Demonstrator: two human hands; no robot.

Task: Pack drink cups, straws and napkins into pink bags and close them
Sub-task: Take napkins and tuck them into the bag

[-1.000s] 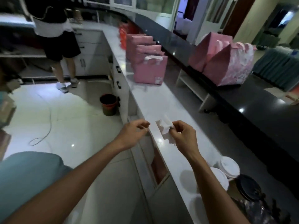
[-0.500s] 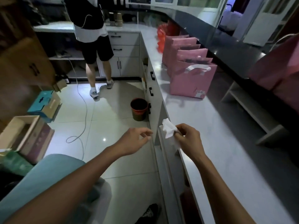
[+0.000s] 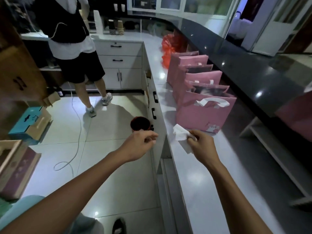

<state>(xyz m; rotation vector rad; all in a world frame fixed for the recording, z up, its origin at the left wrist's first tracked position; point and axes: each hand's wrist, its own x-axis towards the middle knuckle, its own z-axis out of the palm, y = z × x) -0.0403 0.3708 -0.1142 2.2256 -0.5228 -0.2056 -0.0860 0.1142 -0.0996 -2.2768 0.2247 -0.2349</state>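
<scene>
My right hand pinches a crumpled white napkin over the white counter, just in front of the nearest pink bag. That bag stands upright with white handles, its top open. Behind it, several more pink bags stand in a row along the counter. My left hand hovers off the counter's edge, fingers loosely curled with nothing visible in them.
A red plastic bag lies behind the row. A raised black bar top runs along the right. A person stands at the far cabinets. A dark bin, a cable and cardboard boxes occupy the floor.
The view has swung left and closer to the bags. My right hand has carried the napkin toward the nearest pink bag. My left hand stays beside it with nothing in it.
</scene>
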